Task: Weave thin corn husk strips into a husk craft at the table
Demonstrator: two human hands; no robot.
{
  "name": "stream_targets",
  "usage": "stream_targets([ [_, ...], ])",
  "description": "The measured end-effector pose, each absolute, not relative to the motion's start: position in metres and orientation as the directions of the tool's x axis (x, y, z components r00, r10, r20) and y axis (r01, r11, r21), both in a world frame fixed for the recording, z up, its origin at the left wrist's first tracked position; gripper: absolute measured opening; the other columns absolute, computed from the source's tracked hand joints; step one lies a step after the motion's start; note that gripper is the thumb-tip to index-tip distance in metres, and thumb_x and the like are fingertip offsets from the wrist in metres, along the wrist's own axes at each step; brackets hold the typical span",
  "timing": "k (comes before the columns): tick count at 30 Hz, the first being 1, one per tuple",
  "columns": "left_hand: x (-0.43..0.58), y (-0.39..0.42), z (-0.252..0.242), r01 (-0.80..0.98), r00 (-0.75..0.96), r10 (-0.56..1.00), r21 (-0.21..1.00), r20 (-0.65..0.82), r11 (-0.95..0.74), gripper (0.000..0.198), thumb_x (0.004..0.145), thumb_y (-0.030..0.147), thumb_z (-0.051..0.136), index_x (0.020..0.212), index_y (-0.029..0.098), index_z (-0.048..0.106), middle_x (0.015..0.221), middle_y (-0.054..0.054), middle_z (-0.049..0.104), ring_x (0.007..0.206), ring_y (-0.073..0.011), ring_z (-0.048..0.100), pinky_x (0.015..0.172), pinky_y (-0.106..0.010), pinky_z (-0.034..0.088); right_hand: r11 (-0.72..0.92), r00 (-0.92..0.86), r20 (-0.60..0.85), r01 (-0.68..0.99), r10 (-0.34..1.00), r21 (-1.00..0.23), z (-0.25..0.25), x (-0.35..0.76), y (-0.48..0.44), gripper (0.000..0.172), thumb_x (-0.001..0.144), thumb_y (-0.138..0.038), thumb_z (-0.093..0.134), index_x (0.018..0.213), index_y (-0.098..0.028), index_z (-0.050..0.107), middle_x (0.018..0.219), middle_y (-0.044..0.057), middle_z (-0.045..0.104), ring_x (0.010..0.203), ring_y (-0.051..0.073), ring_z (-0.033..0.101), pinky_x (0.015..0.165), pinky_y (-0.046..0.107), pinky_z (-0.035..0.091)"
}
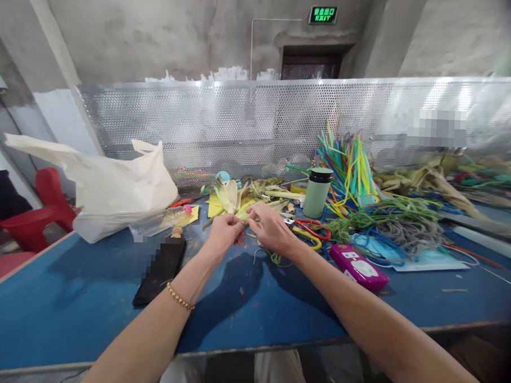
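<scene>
My left hand (226, 235) and my right hand (269, 230) meet above the middle of the blue table, fingers pinched close together. A pale green-yellow corn husk (229, 195) rises in leafy strips just beyond the left fingers. Its lower part passes between my two hands, where the fingers hide most of it. The right fingers press on it from the other side. Beside my right hand lie scissors (312, 230) with red and yellow handles. A thin green cord (275, 260) curls on the table below the right wrist.
A white plastic bag (124, 188) and a black phone (161, 272) lie left. Right are a green tumbler (317, 194), colourful pipe cleaners (353, 167), a magenta pack (358, 267), tangled cords (406, 223) and a blue face mask (430, 259). A perforated metal screen (207, 127) stands behind.
</scene>
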State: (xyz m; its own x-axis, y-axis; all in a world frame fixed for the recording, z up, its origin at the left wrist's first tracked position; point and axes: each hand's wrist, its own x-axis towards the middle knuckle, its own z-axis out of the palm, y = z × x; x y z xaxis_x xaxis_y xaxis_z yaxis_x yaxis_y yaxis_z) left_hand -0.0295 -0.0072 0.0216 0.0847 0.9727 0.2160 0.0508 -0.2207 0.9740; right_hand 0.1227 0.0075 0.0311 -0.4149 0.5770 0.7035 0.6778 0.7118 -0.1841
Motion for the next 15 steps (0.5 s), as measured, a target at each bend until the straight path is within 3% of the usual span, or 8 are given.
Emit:
stream_targets([
  [2,-0.032,-0.007,0.023,0.016,0.155,0.965,0.976,0.214,-0.219,0.019,0.074,0.024,0.066,0.063,0.014,0.054,0.05,0.001,0.057,0.039,-0.011,0.054,0.044,-0.022,0.04,0.677,-0.352,0.637,0.63,0.686,-0.381,0.027,0.124,0.014,0.008,0.083,-0.016,0.051,0.075,-0.019,0.051,0.069,0.001,0.059,0.063,0.014,0.051,0.062,0.026,0.035],
  [5,-0.041,-0.004,0.026,-0.071,0.28,0.947,0.987,0.161,-0.147,0.024,0.074,0.031,0.072,0.068,0.012,0.057,0.059,-0.002,0.062,0.045,-0.0113,0.058,0.048,-0.023,0.042,0.674,-0.358,0.589,0.547,0.725,-0.497,0.025,0.125,0.017,0.007,0.084,-0.017,0.05,0.077,-0.019,0.05,0.066,-0.002,0.057,0.058,0.011,0.048,0.058,0.024,0.034],
  [9,-0.056,-0.001,0.033,-0.208,0.385,0.923,0.976,0.022,0.064,0.039,0.087,0.051,0.056,0.085,0.012,0.06,0.072,-0.009,0.069,0.053,-0.0144,0.064,0.053,-0.026,0.047,0.743,-0.419,0.622,0.476,0.662,-0.471,0.029,0.129,0.016,0.008,0.087,-0.02,0.05,0.079,-0.019,0.051,0.069,-0.002,0.057,0.062,0.012,0.048,0.061,0.023,0.035],
  [12,-0.061,-0.001,0.037,-0.241,0.382,0.923,0.96,-0.042,0.143,0.046,0.092,0.056,0.043,0.088,0.013,0.059,0.068,-0.01,0.067,0.051,-0.0145,0.062,0.05,-0.026,0.047,0.767,-0.414,0.665,0.492,0.622,-0.412,0.03,0.133,0.016,0.008,0.087,-0.019,0.049,0.079,-0.019,0.05,0.068,-0.001,0.054,0.062,0.012,0.047,0.062,0.024,0.035],
  [15,-0.057,-0.003,0.038,-0.273,0.364,0.931,0.952,-0.032,0.139,0.035,0.089,0.047,0.055,0.084,0.013,0.059,0.066,-0.008,0.066,0.05,-0.013,0.06,0.051,-0.025,0.047,0.759,-0.374,0.71,0.55,0.597,-0.349,0.028,0.133,0.019,0.009,0.087,-0.017,0.047,0.078,-0.02,0.047,0.069,-0.001,0.052,0.063,0.013,0.047,0.063,0.025,0.035],
])
